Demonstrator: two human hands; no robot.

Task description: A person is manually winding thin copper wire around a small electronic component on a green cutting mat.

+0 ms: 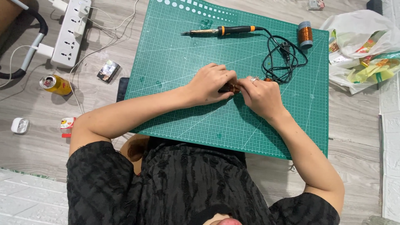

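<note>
Overhead view of a person seated on a grey wood-grain floor (41, 154) with a green cutting mat (183, 62) laid before them. We see the left hand (210, 83) and the right hand (260, 96) brought together near the middle of the mat, both pinched shut on a small dark and copper-coloured part (230, 88) — its exact form is too hidden by the fingers to tell. A ring shows on the right hand. Beyond the hands lies a soldering iron (221, 30) with a black and orange handle, its black cord (283, 56) coiled loosely just beside the right hand. A spool of copper wire (305, 34) stands upright near the mat's far right corner. Off the mat, to the person's left, we note a white power strip (71, 33), a yellow drinks can (55, 84) lying on its side and a white earbud case (20, 125); to the right — crumpled plastic bags (362, 46).
</note>
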